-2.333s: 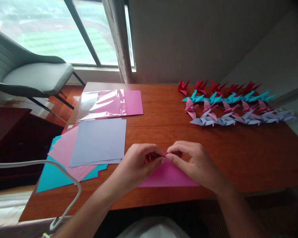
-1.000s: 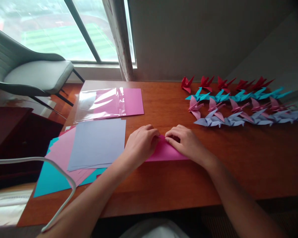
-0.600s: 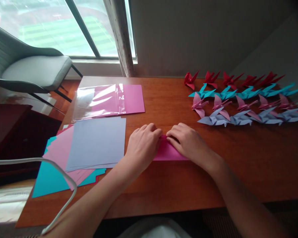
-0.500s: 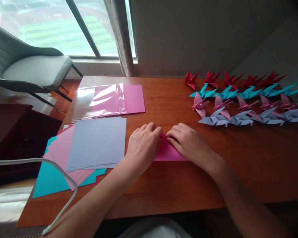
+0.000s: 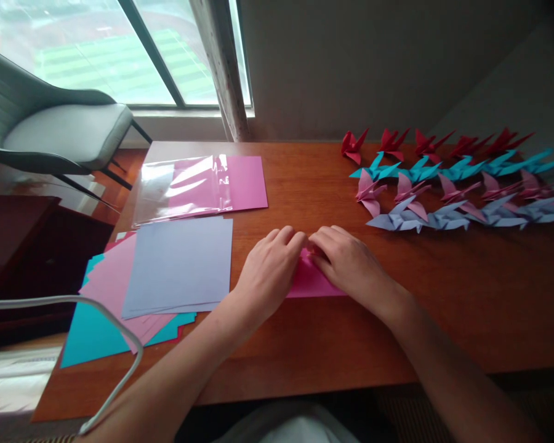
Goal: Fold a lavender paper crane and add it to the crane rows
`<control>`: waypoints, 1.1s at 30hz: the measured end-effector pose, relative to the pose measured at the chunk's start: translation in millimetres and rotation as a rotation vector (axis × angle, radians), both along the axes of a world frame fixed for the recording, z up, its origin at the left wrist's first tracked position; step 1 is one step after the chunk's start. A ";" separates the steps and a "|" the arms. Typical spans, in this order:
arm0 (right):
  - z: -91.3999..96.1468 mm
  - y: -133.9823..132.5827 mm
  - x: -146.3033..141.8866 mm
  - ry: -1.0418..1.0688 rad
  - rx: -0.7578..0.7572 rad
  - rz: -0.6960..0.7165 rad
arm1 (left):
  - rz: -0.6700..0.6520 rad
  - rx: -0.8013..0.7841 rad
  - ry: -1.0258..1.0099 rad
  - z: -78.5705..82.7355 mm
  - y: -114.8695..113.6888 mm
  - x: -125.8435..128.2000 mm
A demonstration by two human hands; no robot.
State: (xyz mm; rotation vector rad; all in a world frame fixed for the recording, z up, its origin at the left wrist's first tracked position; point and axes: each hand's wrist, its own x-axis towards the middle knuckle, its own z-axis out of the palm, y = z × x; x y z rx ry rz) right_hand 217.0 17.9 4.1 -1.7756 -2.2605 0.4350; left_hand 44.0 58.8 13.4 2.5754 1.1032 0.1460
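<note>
A folded magenta paper [image 5: 310, 284] lies flat on the wooden table [image 5: 443, 289] in front of me. My left hand [image 5: 266, 271] rests on its left part, fingers curled down against the paper. My right hand [image 5: 346, 261] covers its right part, fingertips meeting those of the left at the paper's top point. Both hands press the sheet onto the table; most of it is hidden beneath them.
A stack of lilac, pink and teal sheets [image 5: 166, 271] lies to the left, a clear sleeve with pink paper [image 5: 198, 187] behind it. Rows of folded paper cranes [image 5: 443, 178] fill the back right. A grey chair [image 5: 60, 135] stands by the window; a white cable [image 5: 120, 344] loops at left.
The paper went from being held near the table's front edge to lying flat further in. Over the last second both hands stayed pressed on it, fingertips closing slightly together.
</note>
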 end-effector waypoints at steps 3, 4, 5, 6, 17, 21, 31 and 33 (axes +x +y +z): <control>-0.9 2.5 1.2 0.021 -0.021 0.048 | -0.035 -0.025 -0.026 -3.5 1.9 -2.0; -1.1 3.5 1.7 0.037 -0.031 0.055 | -0.040 -0.036 -0.043 -4.7 2.9 -2.9; -1.3 4.4 2.0 0.053 -0.041 0.057 | -0.044 -0.047 -0.063 -5.8 3.8 -3.8; -1.3 5.2 2.1 0.067 -0.050 0.054 | -0.047 -0.061 -0.080 -6.5 4.7 -4.5; -2.1 5.6 -2.0 0.088 -0.065 -0.009 | -0.044 -0.050 -0.133 -9.8 -2.1 -14.5; -7.2 3.1 -0.9 0.127 -0.048 -0.026 | 0.079 -0.045 -0.181 -12.3 1.7 -21.8; -7.8 2.5 0.8 0.113 -0.057 -0.030 | 0.034 -0.022 -0.124 -8.2 6.4 -18.4; -6.3 2.1 -0.2 0.091 -0.063 -0.030 | -0.052 -0.020 -0.141 -9.2 4.5 -18.5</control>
